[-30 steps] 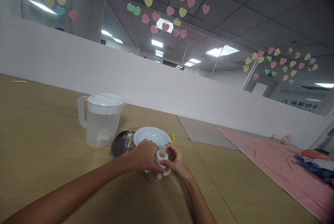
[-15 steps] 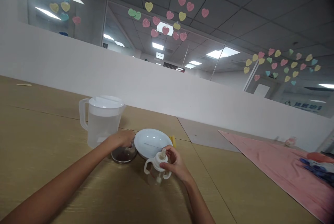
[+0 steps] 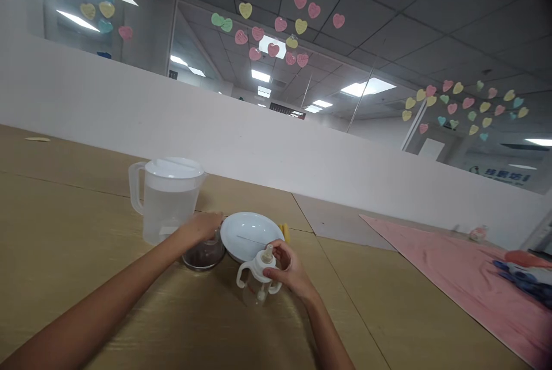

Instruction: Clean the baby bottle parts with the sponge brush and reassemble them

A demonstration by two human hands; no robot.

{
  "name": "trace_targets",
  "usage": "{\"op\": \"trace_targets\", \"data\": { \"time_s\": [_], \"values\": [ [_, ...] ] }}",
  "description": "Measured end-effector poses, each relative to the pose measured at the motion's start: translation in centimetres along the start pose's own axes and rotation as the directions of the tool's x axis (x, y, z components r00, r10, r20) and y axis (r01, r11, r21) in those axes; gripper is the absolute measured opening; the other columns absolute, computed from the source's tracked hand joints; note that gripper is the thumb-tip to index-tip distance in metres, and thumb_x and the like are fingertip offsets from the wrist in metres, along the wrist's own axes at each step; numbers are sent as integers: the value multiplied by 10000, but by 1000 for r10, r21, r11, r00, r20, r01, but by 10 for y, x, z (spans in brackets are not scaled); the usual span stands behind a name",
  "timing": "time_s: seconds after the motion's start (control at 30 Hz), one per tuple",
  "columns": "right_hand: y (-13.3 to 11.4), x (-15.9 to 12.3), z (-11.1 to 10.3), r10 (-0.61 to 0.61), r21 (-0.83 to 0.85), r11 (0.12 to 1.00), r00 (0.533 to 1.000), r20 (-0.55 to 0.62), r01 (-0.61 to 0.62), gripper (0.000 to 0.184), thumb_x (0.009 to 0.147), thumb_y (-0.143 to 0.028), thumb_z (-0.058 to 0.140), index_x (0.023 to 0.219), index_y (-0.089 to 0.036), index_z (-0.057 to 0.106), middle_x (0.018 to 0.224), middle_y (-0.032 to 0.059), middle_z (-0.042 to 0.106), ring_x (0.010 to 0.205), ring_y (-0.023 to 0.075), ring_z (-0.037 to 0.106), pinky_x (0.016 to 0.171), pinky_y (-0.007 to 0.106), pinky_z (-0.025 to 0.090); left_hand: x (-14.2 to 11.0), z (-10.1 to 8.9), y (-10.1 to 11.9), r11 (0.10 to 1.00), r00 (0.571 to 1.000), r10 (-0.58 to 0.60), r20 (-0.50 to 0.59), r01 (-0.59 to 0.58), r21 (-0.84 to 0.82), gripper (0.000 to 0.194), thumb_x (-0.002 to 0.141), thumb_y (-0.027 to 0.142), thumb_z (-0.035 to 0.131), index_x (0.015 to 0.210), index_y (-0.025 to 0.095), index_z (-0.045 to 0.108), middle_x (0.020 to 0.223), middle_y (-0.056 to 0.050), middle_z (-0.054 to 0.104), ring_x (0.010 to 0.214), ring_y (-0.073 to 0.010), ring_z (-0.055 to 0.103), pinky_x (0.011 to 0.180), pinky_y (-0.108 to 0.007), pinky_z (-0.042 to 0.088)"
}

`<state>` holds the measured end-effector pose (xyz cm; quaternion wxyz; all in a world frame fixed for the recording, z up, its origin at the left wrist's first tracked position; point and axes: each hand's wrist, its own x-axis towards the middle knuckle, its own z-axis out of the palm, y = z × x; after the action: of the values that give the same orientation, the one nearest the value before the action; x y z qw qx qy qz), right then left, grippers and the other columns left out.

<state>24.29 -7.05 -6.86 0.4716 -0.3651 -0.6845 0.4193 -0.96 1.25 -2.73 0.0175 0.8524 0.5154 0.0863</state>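
Note:
My right hand [image 3: 288,269] is closed around the collar of a clear baby bottle [image 3: 259,272] with a white top, a pale nipple and two side handles. The bottle stands upright in front of a white bowl [image 3: 250,229], in which a thin stick-like item lies. My left hand [image 3: 207,227] reaches over a round, see-through dark vessel [image 3: 202,256], between the pitcher and the bowl. The fingers of that hand are mostly hidden, so their grip cannot be made out. A lidded translucent pitcher [image 3: 170,203] with liquid in it stands just behind my left wrist.
Something yellow [image 3: 284,232] peeks out behind the bowl. A pink cloth [image 3: 448,266] covers the right side of the wooden table [image 3: 181,324], with blue and orange items [image 3: 521,266] on it. A white wall [image 3: 259,134] runs along the back.
My left hand has turned slightly, and its fingers now extend farther back beside the bowl. My right hand and the baby bottle hold their place; the view shifts a little.

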Motion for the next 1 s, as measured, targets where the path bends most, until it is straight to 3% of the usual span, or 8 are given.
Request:
{"op": "trace_targets", "data": {
  "time_s": [0.07,0.17,0.23,0.3,0.43,0.57,0.83,1.0],
  "values": [
    [0,0,0,-4,-2,1000,1000,-1,4,424,559,-332,813,867,-223,542,808,-10,519,790,152,491,723,264,388,-7,-18,4,995,997,-72,-33,74,60,361,712,123,560,1070,76,568,984,-216,651,879,-319,627,703,-354,467],
    [-1,0,1,-7,3,1000,1000,4,7,418,566,-316,811,875,-222,546,793,-20,514,775,140,492,713,252,388,-28,-52,21,994,990,-45,-131,57,90,329,798,195,518,1114,105,541,1119,-196,596,1038,-319,563,840,-368,431],
    [-1,0,2,-11,16,1000,1000,-7,11,438,556,-296,819,895,-226,550,805,-22,519,785,138,500,728,252,394,-45,-68,40,993,966,106,-237,-114,-22,377,850,276,492,1209,159,490,1218,-134,556,1102,-285,527,904,-344,405],
    [-2,0,3,-19,46,999,1000,-20,20,497,535,-280,832,946,-235,556,869,-11,543,833,150,519,772,268,406,-58,-74,59,942,932,241,-272,-292,-164,423,870,370,484,1267,230,448,1266,-61,533,1135,-249,503,932,-313,392],
    [-3,0,5,-23,91,996,1000,-14,24,659,509,-262,842,1097,-262,544,1057,26,581,977,196,537,873,327,411,-65,-61,86,861,901,418,-118,-435,-263,436,874,316,488,1305,298,427,1265,-30,526,1096,-228,531,886,-288,413],
    [-6,0,5,0,40,999,1000,-22,1,723,470,-236,851,1131,-264,561,1156,37,581,1071,225,518,938,360,393,-59,-48,91,858,899,437,-27,-426,-286,454,859,246,499,1307,291,441,1215,-45,553,1055,-236,554,819,-275,434],
    [-14,-2,8,58,-9,998,998,17,-58,559,517,-280,831,1039,-221,641,1021,31,653,982,224,567,870,349,439,-59,-41,90,845,874,476,-100,-486,-222,475,852,205,502,1316,281,438,1251,-69,534,969,-202,578,768,-281,465],
    [-14,0,7,33,-28,999,999,10,-33,498,521,-307,827,984,-217,666,1000,35,656,978,231,572,883,358,433,-58,-37,91,844,876,469,-113,-483,-234,490,848,212,496,1328,269,420,1226,-71,564,1045,-225,566,836,-309,461]
  ]
}}
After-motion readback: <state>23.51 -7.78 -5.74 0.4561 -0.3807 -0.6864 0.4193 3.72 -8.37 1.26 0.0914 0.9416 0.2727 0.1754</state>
